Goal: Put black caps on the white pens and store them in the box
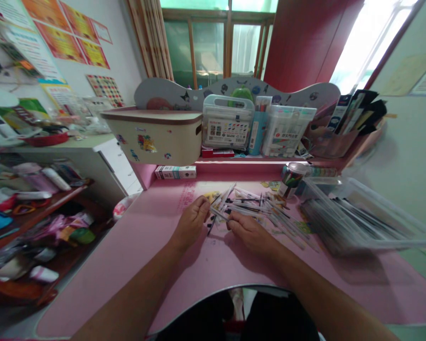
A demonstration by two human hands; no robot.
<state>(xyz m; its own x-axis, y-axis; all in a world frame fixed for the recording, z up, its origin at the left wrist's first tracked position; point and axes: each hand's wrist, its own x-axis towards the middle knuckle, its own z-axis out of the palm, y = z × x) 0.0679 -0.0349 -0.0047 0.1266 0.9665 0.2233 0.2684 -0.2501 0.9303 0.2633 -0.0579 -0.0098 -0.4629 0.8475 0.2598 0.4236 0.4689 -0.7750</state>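
Between my two hands a slim, pale pen [219, 214] is held slantwise above the pink desk. My left hand [195, 215] pinches its upper left end, and my right hand [246, 229] grips the lower right end. Just beyond the fingers lies a loose, crossing heap of pens [248, 203], mostly clear or white with some dark tips. More clear pens [287, 225] lie slanted to the right of the heap. What is printed on the held pen is too small to make out.
A clear plastic bin [372, 246] holding many pens stands at the right, beside a jar [293, 177]. A lidded cream box [156, 137], marker cases [228, 123] and a pen holder [335, 139] line the raised shelf. A small box [175, 172] sits beneath it.
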